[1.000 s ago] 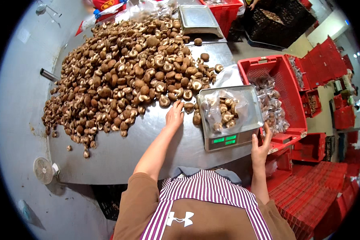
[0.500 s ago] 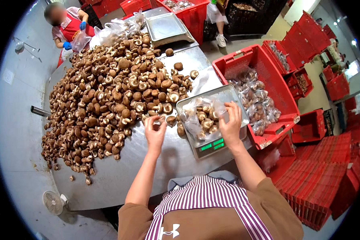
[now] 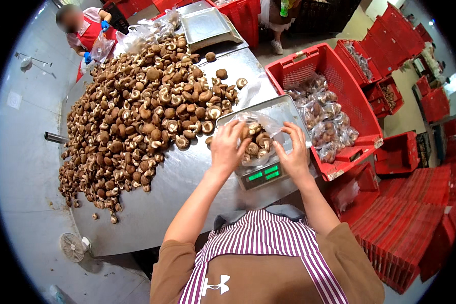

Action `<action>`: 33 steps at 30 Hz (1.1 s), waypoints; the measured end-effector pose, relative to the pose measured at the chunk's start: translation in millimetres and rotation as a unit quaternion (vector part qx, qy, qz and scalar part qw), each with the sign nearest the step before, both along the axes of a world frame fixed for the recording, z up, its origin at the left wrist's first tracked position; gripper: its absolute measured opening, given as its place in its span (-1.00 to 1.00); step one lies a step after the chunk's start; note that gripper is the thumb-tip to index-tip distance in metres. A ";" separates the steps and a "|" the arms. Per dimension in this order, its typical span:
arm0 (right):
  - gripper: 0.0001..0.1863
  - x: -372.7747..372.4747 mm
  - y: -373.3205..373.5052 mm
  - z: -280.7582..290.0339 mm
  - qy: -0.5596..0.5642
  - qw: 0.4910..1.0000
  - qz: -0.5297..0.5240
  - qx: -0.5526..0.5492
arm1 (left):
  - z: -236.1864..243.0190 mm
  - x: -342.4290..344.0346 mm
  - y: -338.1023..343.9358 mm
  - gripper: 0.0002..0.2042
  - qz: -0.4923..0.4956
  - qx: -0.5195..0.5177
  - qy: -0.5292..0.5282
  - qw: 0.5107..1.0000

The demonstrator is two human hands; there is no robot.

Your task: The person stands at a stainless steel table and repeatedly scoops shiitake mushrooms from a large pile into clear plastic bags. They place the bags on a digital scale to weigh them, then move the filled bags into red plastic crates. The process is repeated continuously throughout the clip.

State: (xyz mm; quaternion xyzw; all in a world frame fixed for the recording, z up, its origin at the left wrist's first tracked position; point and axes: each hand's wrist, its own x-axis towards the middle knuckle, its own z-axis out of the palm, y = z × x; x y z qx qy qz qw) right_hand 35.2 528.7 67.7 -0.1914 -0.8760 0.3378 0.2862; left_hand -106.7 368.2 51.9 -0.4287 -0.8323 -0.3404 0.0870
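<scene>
A clear plastic bag of brown mushrooms [image 3: 258, 142] sits with its mouth loose and open on the metal pan of a digital scale [image 3: 294, 119] with a green lit display. My left hand [image 3: 227, 148] is at the bag's left side, fingers bent over its rim. On the other side, my right hand [image 3: 295, 149] has its thumb and fingers curved round the bag's edge. Some fingertips are hidden by the film. Left of the scale lies a large heap of loose mushrooms [image 3: 131, 116] on a metal table [image 3: 187, 197].
Right of the scale, a red crate [image 3: 357, 121] holds several filled bags [image 3: 324, 109]. A second scale [image 3: 205, 25] stands at the far end, beside plastic bags [image 3: 147, 33]. A co-worker in a red apron [image 3: 93, 30] stands far left. Red crates [image 3: 400, 218] are stacked at right.
My left hand has moved right from the edge of the mushroom heap to the bag on the scale. My right hand stays at the bag's right side. The view has shifted slightly.
</scene>
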 end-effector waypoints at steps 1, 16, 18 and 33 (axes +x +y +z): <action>-0.54 4.0 1.0 2.0 -0.004 1.000 0.005 0.002 | 5.4 0.0 -11.6 -0.57 0.014 0.028 -0.012 0.999; -0.29 -2.8 -28.4 8.4 -0.057 0.990 -0.014 0.127 | -32.6 6.0 -66.0 -0.48 0.149 0.121 -0.611 0.768; -0.35 -11.8 -25.9 -1.1 -0.106 0.985 -0.027 0.136 | -36.3 0.1 -48.1 -0.59 0.143 0.124 -0.616 0.765; -0.83 1.2 24.3 36.2 -0.002 0.943 0.060 -0.327 | 16.7 -0.1 -15.0 -0.76 0.084 0.322 -0.534 0.778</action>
